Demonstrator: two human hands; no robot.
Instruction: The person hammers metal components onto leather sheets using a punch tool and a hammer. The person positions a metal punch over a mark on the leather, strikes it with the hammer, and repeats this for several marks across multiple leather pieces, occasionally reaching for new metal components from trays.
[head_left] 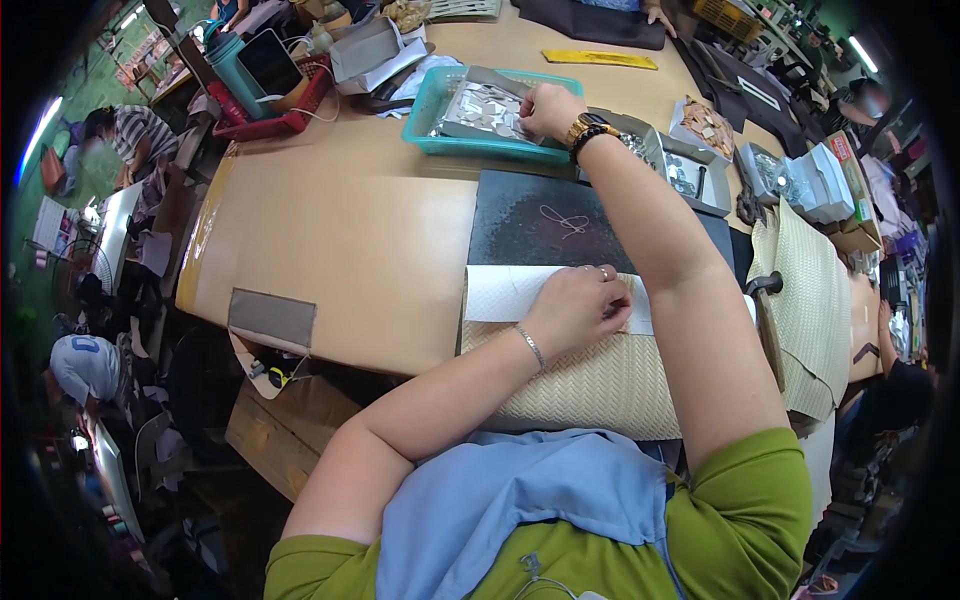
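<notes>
Left hand (578, 308): back uppermost, fingers curled inward, tips partly hidden so that any hold cannot be told; left wrist (540, 340) directly behind the grip, left forearm (450, 378) bare, slanting back and leftward to a bent left elbow (362, 440). Right hand (550, 110): well beyond the left grip, fingers drawn together, tips hidden; right forearm (645, 205) bare, running back from its grip to a slightly bent right elbow (692, 278), just right of the left grip.

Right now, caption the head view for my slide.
Right hand over turquoise plastic basket, left hand over white textured strip.
</notes>
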